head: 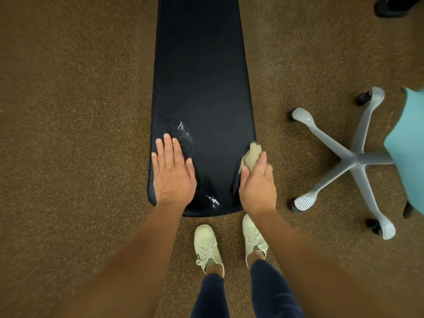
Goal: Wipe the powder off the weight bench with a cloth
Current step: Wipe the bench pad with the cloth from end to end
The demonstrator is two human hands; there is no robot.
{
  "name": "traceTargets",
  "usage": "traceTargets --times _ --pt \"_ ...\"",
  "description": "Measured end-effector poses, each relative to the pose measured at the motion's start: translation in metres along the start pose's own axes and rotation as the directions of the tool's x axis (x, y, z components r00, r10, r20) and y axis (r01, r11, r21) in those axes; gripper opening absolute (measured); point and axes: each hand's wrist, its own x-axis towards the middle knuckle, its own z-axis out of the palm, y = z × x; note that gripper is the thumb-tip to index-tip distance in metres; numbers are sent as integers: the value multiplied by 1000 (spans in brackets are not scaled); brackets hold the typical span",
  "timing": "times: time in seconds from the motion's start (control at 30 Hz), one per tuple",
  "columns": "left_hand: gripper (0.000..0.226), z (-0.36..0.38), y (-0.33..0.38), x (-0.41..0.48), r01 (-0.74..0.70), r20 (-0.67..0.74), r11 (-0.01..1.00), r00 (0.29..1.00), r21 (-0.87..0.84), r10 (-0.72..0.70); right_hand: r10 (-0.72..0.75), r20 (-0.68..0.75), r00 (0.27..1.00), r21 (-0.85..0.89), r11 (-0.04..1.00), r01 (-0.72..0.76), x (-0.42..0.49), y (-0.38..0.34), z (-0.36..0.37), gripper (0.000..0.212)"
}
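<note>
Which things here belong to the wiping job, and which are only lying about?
Job: weight bench, powder smears, beige cloth held by right hand, left hand flat on bench.
Just there: office chair, brown carpet, white shoes.

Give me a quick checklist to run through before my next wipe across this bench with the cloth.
1. Grip on cloth by right hand: ok.
2. The left hand flat on the bench, steadying it: ok.
3. Powder gone: not ok; a far patch sits just past the left hand, a near patch by the bench's near end.
4. The cloth pressed onto the surface: cannot tell; it sits at the bench's right edge.
5. Sweep path clear: probably not ok; the left hand lies beside the far patch.
6. Far half of bench clean: ok.
</note>
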Motion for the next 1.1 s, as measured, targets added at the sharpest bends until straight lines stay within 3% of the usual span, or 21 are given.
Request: traceTargets --times 0.17,0.27,0.33,0.4,0.47,0.53,0.63,0.67,0.73,0.8,0.87,0.93,1.03,1.1 --pt "60 0 0 0 -2 2 1000 1000 -7 2 44 -22 999 -67 997 -45 2 -6 13 64" --pt "59 2 0 0 -4 -4 1000 1000 -3 4 13 -104 994 -170 985 -31 14 -26 18 63" --pt "59 2 -1 0 1 -2 1000 1000 1 -1 -164 -64 984 -273 952 141 -3 -23 20 62" --pt "60 0 0 0 3 5 1000 1000 2 -3 -359 88 929 -346 863 367 -28 -5 17 62" --pt "60 -1 -1 0 1 17 1000 1000 1 -1 -407 165 898 -380 814 439 -36 13 11 63" --pt "60 -1 -1 1 -3 17 1000 1000 -3 3 -324 105 940 -412 846 338 -26 10 12 65" --pt "60 0 -2 0 -4 17 1000 1000 -26 5 -91 -48 995 -354 933 69 -11 -32 26 65" --pt "60 0 -1 0 0 18 999 1000 -34 1 -91 -53 994 -316 946 70 -14 -46 31 65" --pt "60 -1 -1 1 6 19 999 1000 -45 -5 -250 36 968 -305 919 249 -33 -54 42 63" --pt "60 -2 -2 1 4 20 999 1000 -42 -3 -444 164 881 -346 810 472 -50 -36 40 61" --pt "60 -3 -2 1 1 25 999 1000 -49 0 -548 252 797 -386 699 602 -41 -11 26 62" --pt "60 -3 -2 0 -4 16 998 1000 -61 5 -533 243 810 -433 688 582 -22 -4 18 64" --pt "58 -3 -2 0 -7 -7 995 1000 -96 6 -343 82 936 -404 847 345 -4 -38 25 65" --pt "57 -4 -2 0 -7 -16 992 1000 -124 5 -290 47 956 -352 891 288 -9 -59 38 65"
